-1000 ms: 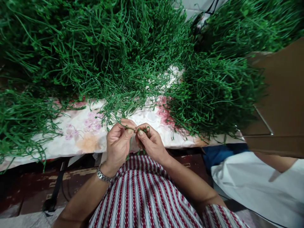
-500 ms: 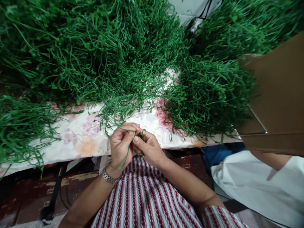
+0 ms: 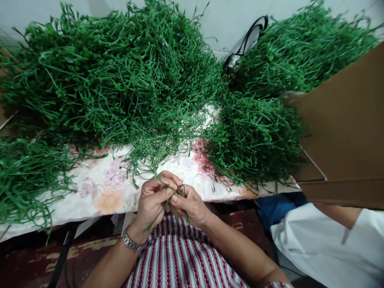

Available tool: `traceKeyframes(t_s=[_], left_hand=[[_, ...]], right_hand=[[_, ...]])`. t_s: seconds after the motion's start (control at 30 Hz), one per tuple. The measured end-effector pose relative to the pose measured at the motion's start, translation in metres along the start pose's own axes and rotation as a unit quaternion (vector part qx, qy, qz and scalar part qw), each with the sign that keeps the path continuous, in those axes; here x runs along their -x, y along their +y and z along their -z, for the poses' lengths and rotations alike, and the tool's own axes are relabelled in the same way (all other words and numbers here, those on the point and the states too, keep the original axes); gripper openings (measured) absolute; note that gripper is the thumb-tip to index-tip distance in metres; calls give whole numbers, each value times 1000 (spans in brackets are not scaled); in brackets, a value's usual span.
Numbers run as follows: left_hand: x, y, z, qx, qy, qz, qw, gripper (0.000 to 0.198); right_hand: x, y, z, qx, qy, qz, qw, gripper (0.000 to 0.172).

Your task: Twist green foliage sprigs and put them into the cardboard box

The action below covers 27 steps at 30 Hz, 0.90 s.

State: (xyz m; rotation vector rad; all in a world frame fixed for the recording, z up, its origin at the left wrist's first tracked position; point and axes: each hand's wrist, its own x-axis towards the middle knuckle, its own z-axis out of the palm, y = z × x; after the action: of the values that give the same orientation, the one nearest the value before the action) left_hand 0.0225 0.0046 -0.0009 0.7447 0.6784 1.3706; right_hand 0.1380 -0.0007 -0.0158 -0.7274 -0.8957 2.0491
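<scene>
Thin, bendy green stems (image 3: 155, 220) are pinched tight by bare left hand (image 3: 151, 203) and right hand (image 3: 192, 207) fingers alike. Loose ends are angled down bodyward.

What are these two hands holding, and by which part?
Thin green stems, pinched between thumb and fingers of the left hand and the right hand; loose ends hang below the grip. Where along their length cannot be told.

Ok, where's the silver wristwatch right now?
In the head view, left of centre near the bottom, the silver wristwatch is worn just below the left hand, beside the striped garment.
</scene>
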Motion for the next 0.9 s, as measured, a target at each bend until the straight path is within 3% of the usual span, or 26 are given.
traceKeyframes(t_s=[0.1, 0.27, 0.43, 0.53, 0.6, 0.7, 0.77, 0.8, 0.9], left_hand=[[3, 5, -1, -2, -2, 12, 1000, 7], [9, 7, -5, 50, -7, 82, 995, 12], [7, 12, -7, 58, 29, 85, 994, 21], [-1, 21, -3, 94, 79, 51, 991, 23], [-2, 28, 1, 47, 77, 20, 996, 21], [6, 40, 8, -140, -21, 74, 987, 16], [13, 49, 15, -257, -72, 56, 962, 19], [15, 53, 18, -310, -87, 27, 946, 18], [15, 59, 30, -391, -107, -31, 913, 15]], right_hand=[[7, -7, 6, 138, 5, 46, 989, 34], [14, -27, 11, 342, -26, 135, 930, 18], [12, -31, 7, 407, -71, 180, 893, 16], [13, -27, 6, 427, -109, 199, 875, 17], [16, -31, 8, 439, -125, 207, 865, 17], [29, -60, 15, 494, -62, 260, 827, 11], [40, -97, 22, 560, 45, 347, 751, 6], [46, -119, 27, 597, 111, 391, 692, 8], [54, -186, 51, 674, 362, 474, 436, 9]])
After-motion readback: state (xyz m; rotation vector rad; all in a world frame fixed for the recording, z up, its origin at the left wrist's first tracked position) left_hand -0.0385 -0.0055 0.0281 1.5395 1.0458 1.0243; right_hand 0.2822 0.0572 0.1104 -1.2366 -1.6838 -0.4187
